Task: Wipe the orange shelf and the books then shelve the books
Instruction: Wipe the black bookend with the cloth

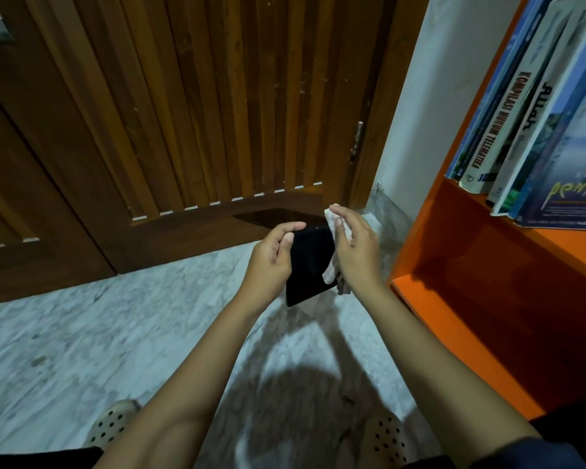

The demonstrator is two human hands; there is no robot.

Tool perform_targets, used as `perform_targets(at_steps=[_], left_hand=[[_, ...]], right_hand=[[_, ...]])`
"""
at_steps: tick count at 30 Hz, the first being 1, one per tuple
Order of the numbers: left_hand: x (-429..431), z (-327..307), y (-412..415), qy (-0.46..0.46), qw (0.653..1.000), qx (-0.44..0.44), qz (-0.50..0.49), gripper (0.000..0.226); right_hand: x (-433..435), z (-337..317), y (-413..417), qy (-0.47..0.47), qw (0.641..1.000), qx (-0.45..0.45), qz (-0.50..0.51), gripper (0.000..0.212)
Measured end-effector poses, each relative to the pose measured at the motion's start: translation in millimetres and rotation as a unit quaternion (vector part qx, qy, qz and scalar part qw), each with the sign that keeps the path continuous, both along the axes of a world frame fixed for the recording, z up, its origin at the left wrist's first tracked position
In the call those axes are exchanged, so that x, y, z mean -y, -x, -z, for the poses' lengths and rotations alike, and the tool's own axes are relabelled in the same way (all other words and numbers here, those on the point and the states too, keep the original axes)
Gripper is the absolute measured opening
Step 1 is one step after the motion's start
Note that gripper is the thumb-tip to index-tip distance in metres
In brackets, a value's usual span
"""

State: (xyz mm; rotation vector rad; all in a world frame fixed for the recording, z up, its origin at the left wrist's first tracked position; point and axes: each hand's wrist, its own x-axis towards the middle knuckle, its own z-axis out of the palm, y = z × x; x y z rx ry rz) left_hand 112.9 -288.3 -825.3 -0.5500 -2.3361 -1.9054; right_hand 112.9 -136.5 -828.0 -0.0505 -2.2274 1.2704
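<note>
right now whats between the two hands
In the head view, a black book held by the left hand, and a white cloth pressed on it by the right hand.

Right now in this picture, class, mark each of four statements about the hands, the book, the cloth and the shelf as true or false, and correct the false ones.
1. The left hand holds a black book. True.
2. The right hand presses a pale cloth against the black book. True.
3. The orange shelf holds no books. False: several books stand leaning on its upper level.
4. The black book lies flat on the marble floor. False: it is held up in the air above the floor.
</note>
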Motion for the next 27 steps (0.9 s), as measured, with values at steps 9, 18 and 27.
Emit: perform_targets(at_steps=[9, 18, 27], left_hand=[[3.9, 27.3, 14.7, -0.005, 0.999, 0.023, -0.024, 0.028], [21.9, 61.3, 32.0, 0.008, 0.996, 0.064, -0.066, 0.027], [30.2, 132.5, 48.1, -0.009, 0.990, 0.121, -0.079, 0.024]], right_hand=[[-14.4, 33.7, 9.2, 0.036, 0.998, 0.038, 0.027, 0.027], [-16.3, 101.0, 0.7, 0.113, 0.977, 0.180, 0.024, 0.022], [-0.4, 200.3, -5.0, 0.156, 0.928, 0.336, -0.033, 0.023]])
